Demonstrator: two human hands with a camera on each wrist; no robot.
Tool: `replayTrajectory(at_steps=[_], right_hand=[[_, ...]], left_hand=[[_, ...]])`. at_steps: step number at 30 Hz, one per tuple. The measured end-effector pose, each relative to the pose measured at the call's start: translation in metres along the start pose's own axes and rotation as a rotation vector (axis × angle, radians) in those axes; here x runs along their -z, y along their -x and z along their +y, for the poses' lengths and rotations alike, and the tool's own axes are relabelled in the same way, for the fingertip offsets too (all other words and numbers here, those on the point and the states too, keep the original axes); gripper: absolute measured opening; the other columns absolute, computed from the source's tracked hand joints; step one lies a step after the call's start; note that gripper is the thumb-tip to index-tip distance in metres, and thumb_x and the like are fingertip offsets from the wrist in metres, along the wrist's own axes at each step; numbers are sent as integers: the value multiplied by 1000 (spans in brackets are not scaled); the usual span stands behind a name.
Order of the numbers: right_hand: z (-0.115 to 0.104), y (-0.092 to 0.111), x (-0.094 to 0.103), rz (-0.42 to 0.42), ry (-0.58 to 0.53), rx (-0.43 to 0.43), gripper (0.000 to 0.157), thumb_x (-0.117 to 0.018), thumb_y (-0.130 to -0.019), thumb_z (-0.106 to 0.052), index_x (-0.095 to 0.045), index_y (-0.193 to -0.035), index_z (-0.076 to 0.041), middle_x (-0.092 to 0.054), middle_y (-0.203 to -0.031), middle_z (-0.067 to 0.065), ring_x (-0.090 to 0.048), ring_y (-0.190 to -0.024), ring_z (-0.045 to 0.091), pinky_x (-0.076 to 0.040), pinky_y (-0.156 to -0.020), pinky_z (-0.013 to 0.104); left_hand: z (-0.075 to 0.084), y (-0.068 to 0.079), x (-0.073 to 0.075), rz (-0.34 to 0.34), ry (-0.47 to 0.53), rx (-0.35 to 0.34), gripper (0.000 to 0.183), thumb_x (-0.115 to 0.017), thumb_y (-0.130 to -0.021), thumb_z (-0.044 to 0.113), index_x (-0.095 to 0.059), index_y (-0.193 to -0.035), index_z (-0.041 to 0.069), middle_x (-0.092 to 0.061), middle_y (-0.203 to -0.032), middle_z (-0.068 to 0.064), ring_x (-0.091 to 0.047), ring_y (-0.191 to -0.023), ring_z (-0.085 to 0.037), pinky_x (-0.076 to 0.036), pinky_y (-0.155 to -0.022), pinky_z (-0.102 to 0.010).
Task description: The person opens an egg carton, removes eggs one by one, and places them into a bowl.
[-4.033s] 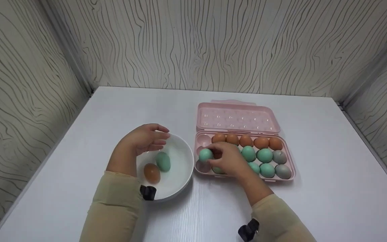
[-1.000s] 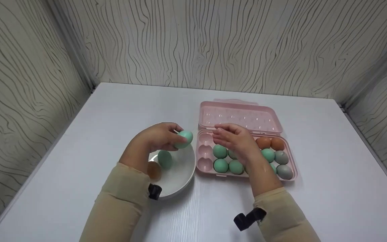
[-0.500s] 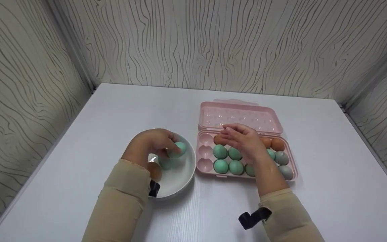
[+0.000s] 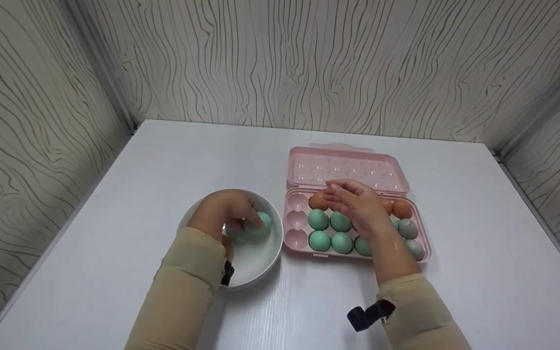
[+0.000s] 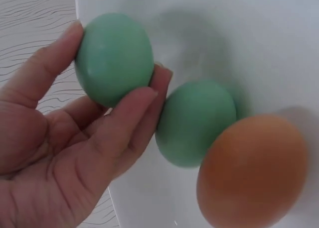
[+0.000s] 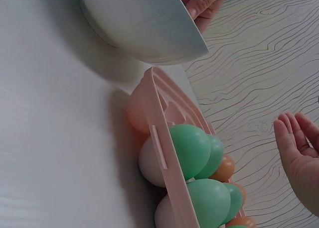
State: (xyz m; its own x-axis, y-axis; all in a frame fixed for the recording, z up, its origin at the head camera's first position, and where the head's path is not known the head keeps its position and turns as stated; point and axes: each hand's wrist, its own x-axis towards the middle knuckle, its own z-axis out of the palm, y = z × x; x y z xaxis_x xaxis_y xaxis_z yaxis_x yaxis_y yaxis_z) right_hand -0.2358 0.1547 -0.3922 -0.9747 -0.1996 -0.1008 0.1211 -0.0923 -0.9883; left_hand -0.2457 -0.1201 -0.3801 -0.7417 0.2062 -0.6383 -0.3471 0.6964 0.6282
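Inside the white bowl (image 4: 279, 248), my left hand (image 4: 234, 206) pinches a green egg (image 5: 114, 58) between thumb and fingers. A second green egg (image 5: 197, 123) lies in the bowl right at the fingertips, and a brown egg (image 5: 254, 171) leans against it. My right hand (image 4: 358, 206) hovers over the pink egg box (image 4: 297, 219) with its fingers extended and nothing in them. Rows of brown, green and grey eggs fill most of the box; its left column of cups holds none. The hand and forearm hide part of the rows.
The box's pink lid (image 4: 345, 170) lies folded back behind it. Bowl and box stand side by side, almost touching, on a white table (image 4: 202, 150). Patterned panels (image 4: 285, 63) enclose the table at the back and sides.
Four seconds ago my right hand held a green egg over the box's left side, and the left was free. Since then the left has gripped a green egg and lowered it into the bowl.
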Motion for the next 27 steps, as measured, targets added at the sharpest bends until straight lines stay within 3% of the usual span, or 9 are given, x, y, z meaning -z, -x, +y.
replayTrajectory(at_steps=[9,16,19,24,27], right_hand=[[2,-1,0,-10,17,3,43,-64,-86,-24,-53,-118,2,-60,-106,15,-63,-95,21,-48,-87,32],[3,0,1,-3,20,0,41,-64,-86,-24,-54,-117,1,-58,-110,20,-62,-96,21,-49,-87,31],[3,0,1,-1,24,-3,44,-64,-86,-24,-53,-118,3,-59,-109,19,-61,-100,26,-48,-87,31],[5,-1,3,8,48,-4,47,-63,-86,-24,-51,-121,5,-61,-107,17,-57,-106,32,-49,-87,30],[6,-1,4,7,65,-8,48,-63,-86,-26,-50,-121,5,-60,-109,18,-56,-106,33,-48,-87,29]], left_hand=[[1,-6,-4,67,-149,51,22,-77,-72,17,-65,-87,7,-61,-83,-6,-57,-74,-20,-49,-69,-29],[1,-8,-9,96,-114,156,22,-78,-69,13,-67,-86,3,-59,-83,-9,-54,-77,-22,-46,-67,-29],[0,-7,-10,110,-72,183,21,-78,-68,11,-68,-84,2,-54,-74,-7,-49,-66,-19,-42,-58,-27],[-3,-9,-9,118,-73,157,17,-78,-69,12,-68,-80,3,-45,-65,-4,-39,-53,-14,-35,-47,-24],[-5,-12,-8,112,-106,129,19,-78,-71,13,-67,-82,3,-48,-68,-5,-44,-57,-17,-38,-49,-25]])
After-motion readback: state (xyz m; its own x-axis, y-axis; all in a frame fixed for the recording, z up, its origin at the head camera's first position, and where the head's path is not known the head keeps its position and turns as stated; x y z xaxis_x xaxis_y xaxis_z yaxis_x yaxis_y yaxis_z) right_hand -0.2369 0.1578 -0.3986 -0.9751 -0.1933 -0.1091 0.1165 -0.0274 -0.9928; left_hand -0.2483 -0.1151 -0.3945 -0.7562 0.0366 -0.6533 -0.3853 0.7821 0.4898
